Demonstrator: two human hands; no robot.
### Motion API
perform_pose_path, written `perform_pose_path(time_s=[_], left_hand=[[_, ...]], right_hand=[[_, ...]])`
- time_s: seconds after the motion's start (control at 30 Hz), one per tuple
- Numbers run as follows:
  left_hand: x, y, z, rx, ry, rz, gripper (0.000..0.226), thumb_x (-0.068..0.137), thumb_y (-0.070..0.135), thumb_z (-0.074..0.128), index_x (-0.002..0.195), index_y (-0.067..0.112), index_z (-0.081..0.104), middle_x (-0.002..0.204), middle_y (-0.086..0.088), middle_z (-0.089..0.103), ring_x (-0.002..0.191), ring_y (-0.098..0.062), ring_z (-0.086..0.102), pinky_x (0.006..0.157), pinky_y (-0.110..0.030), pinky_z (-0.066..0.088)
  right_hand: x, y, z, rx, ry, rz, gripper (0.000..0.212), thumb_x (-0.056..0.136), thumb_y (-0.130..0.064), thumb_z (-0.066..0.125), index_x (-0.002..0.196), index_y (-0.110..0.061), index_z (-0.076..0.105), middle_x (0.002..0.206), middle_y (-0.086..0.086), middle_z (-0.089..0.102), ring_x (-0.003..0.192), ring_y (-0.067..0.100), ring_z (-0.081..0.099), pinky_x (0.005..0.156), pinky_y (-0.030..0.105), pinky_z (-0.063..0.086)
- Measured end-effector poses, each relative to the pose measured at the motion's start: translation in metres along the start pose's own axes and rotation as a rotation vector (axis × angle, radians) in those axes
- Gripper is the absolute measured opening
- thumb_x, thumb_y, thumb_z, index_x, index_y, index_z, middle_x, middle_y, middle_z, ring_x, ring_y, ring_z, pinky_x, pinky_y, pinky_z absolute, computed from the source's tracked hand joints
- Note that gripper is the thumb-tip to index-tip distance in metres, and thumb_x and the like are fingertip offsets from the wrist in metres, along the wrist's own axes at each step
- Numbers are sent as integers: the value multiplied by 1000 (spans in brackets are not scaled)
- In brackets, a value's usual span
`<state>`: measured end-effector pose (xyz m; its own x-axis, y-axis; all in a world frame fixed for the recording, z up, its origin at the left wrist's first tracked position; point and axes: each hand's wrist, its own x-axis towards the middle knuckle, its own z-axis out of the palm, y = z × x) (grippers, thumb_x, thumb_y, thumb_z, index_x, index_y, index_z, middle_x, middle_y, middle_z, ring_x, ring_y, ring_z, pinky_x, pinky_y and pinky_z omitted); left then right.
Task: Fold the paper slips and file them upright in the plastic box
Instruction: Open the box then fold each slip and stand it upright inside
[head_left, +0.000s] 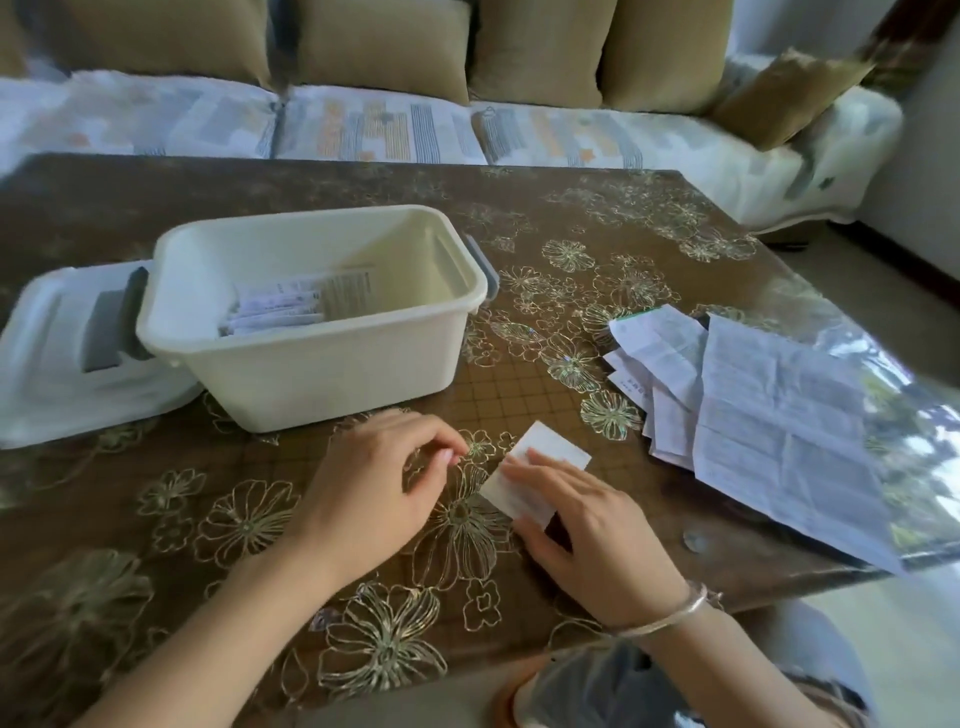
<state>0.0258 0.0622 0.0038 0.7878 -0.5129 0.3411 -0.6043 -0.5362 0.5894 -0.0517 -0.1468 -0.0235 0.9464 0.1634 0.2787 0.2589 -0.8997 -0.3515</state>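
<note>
A small folded white paper slip (550, 451) lies flat on the table, just in front of the cream plastic box (332, 358). My right hand (587, 530) presses on the slip, fingers on top and thumb at its near edge. My left hand (379, 483) hovers left of the slip with fingers curled and nothing in it. Several folded slips (275, 309) stand or lean at the left inside the box. A pile of unfolded printed slips (769, 415) lies at the table's right.
The box's white lid (47, 358) with a grey latch lies left of the box. The brown flower-patterned table (519, 218) ends close on the right. A sofa (363, 124) with cushions runs behind the table.
</note>
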Motion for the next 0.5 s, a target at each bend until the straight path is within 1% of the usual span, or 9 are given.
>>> perform_pose_path(time_s=[0.1, 0.17, 0.23, 0.3, 0.37, 0.43, 0.5], left_hand=[[-16, -7, 2, 2, -17, -60, 16, 88, 24, 61, 97, 34, 70, 92, 26, 65, 89, 6, 61, 79, -17, 51], [-26, -10, 3, 17, -15, -79, 17, 88, 20, 63, 97, 33, 70, 93, 27, 64, 92, 6, 60, 79, -13, 48], [-33, -11, 4, 31, -10, -88, 17, 88, 23, 64, 100, 32, 70, 95, 27, 63, 94, 7, 58, 81, -12, 46], [-35, -10, 6, 41, -34, -87, 24, 85, 34, 62, 108, 32, 69, 106, 26, 61, 102, 6, 56, 89, -16, 46], [-35, -8, 9, 71, -98, -67, 40, 82, 47, 62, 120, 33, 65, 122, 24, 57, 115, 5, 49, 99, -19, 38], [-32, -5, 13, 120, -154, -46, 50, 81, 52, 65, 129, 35, 60, 134, 24, 49, 123, 3, 42, 102, -20, 29], [-28, -5, 16, 167, -182, -37, 54, 82, 51, 67, 133, 36, 57, 140, 24, 44, 121, 1, 41, 98, -21, 31]], right_hand=[[-4, -11, 3, 69, 7, -111, 36, 84, -22, 65, 120, -24, 60, 128, -11, 62, 126, 4, 52, 84, 33, 57], [-9, -18, 7, 99, 24, -121, 37, 85, -23, 65, 122, -24, 60, 129, -13, 61, 125, 2, 51, 85, 31, 56], [-15, -25, 10, 161, 46, -84, 44, 85, -30, 65, 127, -25, 54, 132, -14, 57, 123, 2, 52, 87, 29, 55], [-18, -28, 13, 250, 65, -34, 54, 84, -40, 66, 132, -24, 48, 138, -14, 50, 123, 3, 52, 90, 27, 53], [-17, -27, 14, 323, 88, -3, 62, 83, -41, 67, 136, -22, 44, 143, -12, 44, 125, 3, 50, 93, 24, 51], [-15, -25, 15, 339, 106, 0, 64, 83, -32, 69, 139, -18, 42, 145, -9, 41, 126, 4, 48, 96, 23, 49], [-15, -26, 16, 348, 101, 3, 66, 82, -22, 71, 141, -17, 41, 146, -8, 39, 126, 4, 49, 97, 21, 48]])
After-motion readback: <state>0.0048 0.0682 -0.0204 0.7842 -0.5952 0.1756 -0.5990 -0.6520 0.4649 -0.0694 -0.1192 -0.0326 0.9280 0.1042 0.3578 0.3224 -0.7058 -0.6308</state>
